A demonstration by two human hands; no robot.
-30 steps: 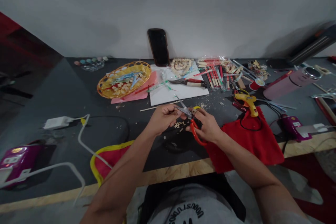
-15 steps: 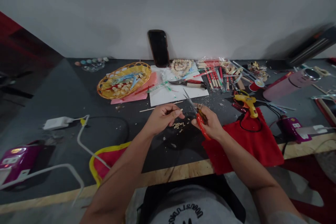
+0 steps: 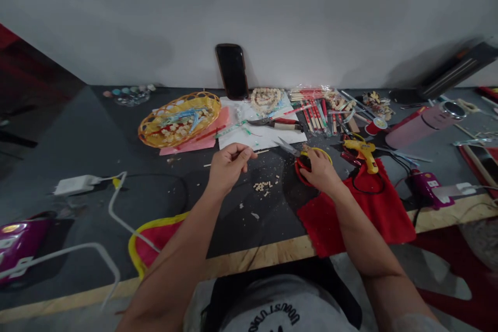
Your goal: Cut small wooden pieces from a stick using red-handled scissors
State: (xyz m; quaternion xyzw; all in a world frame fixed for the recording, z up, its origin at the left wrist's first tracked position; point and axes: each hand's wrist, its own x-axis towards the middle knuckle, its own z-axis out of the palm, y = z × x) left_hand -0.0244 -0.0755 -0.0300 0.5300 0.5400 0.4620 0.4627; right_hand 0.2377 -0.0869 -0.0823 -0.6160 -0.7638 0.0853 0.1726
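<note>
My left hand (image 3: 232,166) is above the dark tabletop, thumb and fingertips pinched together; whatever is between them is too small to make out. Under and right of it lies a pile of tiny pale cut pieces (image 3: 263,187). A thin pale stick (image 3: 263,152) lies just behind that hand. My right hand (image 3: 319,168) grips the scissors (image 3: 288,147) by their red and yellow handles, low at the tabletop. Their blades are slightly apart and point away to the left, near the white paper (image 3: 252,137).
Behind my hands are a yellow woven basket (image 3: 146,137), a phone (image 3: 232,70) against the wall, red-handled pliers (image 3: 286,123) and bundled sticks (image 3: 313,114). On the right are a yellow glue gun (image 3: 361,151), red cloth (image 3: 381,212) and a pink bottle (image 3: 412,129).
My right hand has lowered the scissors to the tabletop, and they have turned from upright to nearly flat. My left hand has shifted slightly left and up, away from the small pieces.
</note>
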